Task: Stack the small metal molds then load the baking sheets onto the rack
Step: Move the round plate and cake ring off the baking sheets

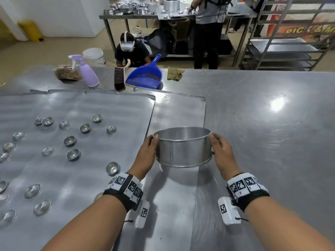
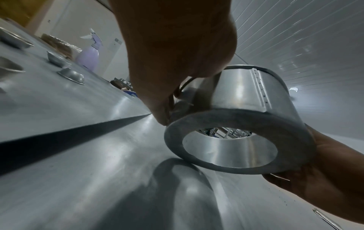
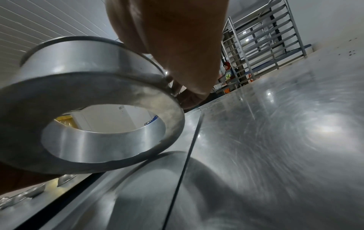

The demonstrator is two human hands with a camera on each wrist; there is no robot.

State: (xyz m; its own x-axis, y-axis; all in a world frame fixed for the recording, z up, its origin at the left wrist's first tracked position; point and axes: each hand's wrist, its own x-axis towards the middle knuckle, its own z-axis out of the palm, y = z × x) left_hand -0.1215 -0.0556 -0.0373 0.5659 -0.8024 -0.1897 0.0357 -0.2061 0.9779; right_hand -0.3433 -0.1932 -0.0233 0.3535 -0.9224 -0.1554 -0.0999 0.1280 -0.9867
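A round metal ring mold (image 1: pixel 183 147), open at top and bottom, hangs a little above the steel table, held from both sides. My left hand (image 1: pixel 147 153) grips its left wall and my right hand (image 1: pixel 220 151) grips its right wall. The left wrist view shows the ring (image 2: pixel 246 124) from below with my left hand's fingers (image 2: pixel 163 115) curled at its side; the right wrist view shows it (image 3: pixel 88 99) the same way. Several small metal molds (image 1: pixel 69 140) lie scattered on the top baking sheet (image 1: pixel 112 105) at left. A second sheet (image 1: pixel 181 109) lies beneath, under the ring.
A purple spray bottle (image 1: pixel 87 71), a brush (image 1: pixel 119 78), a blue dustpan (image 1: pixel 146 75) and a cloth (image 1: pixel 175 73) sit along the table's far edge. A tray rack (image 1: pixel 282 51) stands at the back right. Two other persons are beyond the table.
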